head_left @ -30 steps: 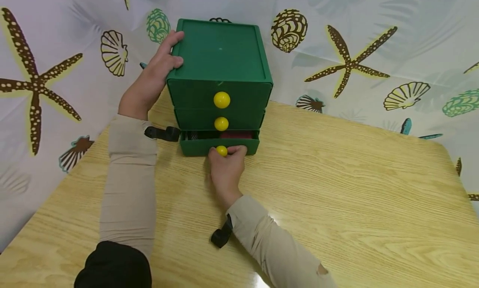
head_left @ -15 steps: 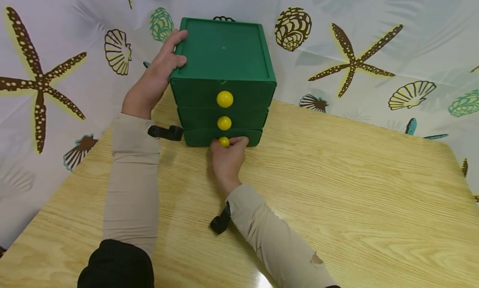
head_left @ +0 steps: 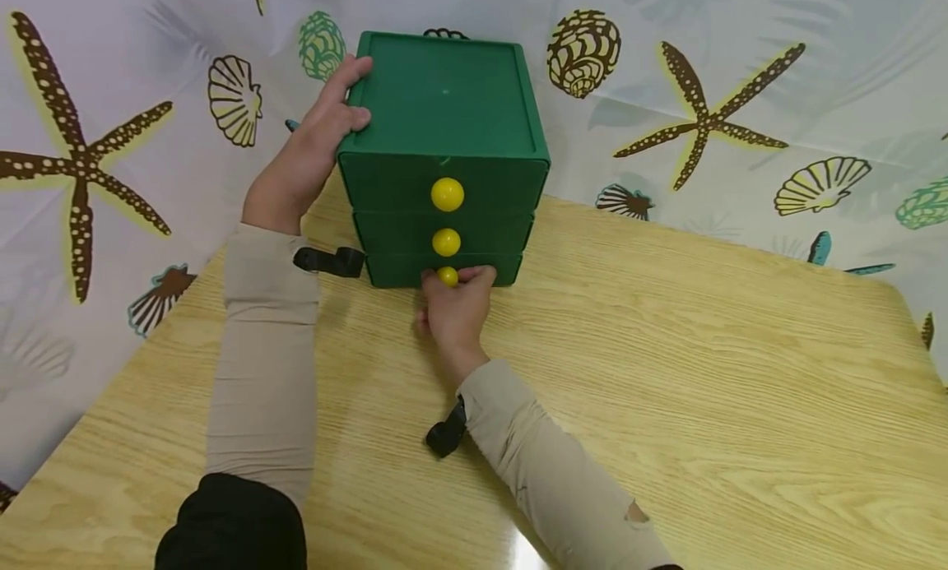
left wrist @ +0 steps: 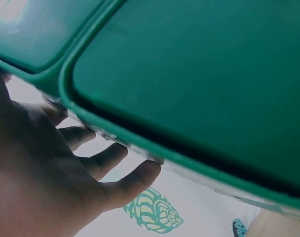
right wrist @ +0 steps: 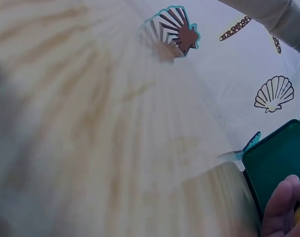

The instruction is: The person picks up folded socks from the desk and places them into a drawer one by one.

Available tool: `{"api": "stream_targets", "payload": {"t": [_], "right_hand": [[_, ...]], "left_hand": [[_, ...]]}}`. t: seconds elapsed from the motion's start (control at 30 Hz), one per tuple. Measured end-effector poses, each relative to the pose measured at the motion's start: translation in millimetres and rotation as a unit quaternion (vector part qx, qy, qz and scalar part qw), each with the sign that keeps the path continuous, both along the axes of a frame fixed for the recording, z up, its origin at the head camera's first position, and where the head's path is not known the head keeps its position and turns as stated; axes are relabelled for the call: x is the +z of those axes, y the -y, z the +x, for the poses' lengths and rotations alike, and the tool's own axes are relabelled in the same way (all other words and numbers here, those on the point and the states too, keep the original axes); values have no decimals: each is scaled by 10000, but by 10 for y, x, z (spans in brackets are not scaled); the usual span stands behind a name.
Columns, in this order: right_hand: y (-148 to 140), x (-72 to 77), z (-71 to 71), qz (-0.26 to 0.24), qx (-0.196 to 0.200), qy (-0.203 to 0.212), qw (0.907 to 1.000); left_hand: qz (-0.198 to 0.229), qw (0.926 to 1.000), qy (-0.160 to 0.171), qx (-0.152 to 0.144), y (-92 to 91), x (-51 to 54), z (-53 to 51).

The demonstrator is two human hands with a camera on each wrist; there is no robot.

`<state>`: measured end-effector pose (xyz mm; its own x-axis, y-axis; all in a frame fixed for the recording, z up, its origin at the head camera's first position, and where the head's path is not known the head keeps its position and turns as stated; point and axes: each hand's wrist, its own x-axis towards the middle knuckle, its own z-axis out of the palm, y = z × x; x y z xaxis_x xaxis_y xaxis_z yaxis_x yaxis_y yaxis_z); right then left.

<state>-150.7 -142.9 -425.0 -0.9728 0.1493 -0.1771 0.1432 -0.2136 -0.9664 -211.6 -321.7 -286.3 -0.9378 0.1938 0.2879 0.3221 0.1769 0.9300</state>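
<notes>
A green cabinet (head_left: 444, 101) with three stacked drawers stands on the table, each drawer front bearing a round yellow knob. My left hand (head_left: 307, 155) braces the cabinet's left side, thumb and a finger at its top edge. In the left wrist view the fingers (left wrist: 125, 190) of that hand lie fairly straight along the green side. The right hand (head_left: 459, 311) pinches the lowest knob (head_left: 448, 276) between thumb and fingers. That bottom drawer (head_left: 392, 271) sits flush with the two above it. In the right wrist view only the right fingers (right wrist: 281, 205) show, beside the green front.
The wooden table (head_left: 666, 373) extends to the right and in front of the cabinet. A white cloth (head_left: 511, 6) printed with shells and starfish hangs behind and to the left. Black wrist straps (head_left: 326, 261) with cameras sit on both sleeves.
The bottom drawer, partly out a second ago with things showing inside, has been pushed in flush by the right hand on its knob. The left hand has stayed on the cabinet's side.
</notes>
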Motion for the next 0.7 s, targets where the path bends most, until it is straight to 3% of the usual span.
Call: {"api": "stream_targets", "payload": {"t": [0.13, 0.3, 0.43, 0.53, 0.63, 0.7], "right_hand": [[-43, 21, 20, -364, 364, -85, 9986], [-268, 80, 57, -385, 1315, 180, 9904], [-621, 127, 65, 229, 2351, 471, 9706], [-936, 173, 75, 875, 2919, 267, 9521], [-1268, 259, 89, 1640, 3012, -250, 9390], [-1491, 333, 99, 2391, 2890, -692, 9244]], "left_hand": [[14, 10000, 21, -49, 19, 5, 10], [61, 10000, 46, -58, 34, 2, 21], [86, 10000, 24, 30, 63, 19, 52], [32, 9997, 32, 257, 114, 60, 127], [-314, 9966, -45, 760, 147, 147, 246], [-655, 9906, -329, 1155, 137, 222, 353]]}}
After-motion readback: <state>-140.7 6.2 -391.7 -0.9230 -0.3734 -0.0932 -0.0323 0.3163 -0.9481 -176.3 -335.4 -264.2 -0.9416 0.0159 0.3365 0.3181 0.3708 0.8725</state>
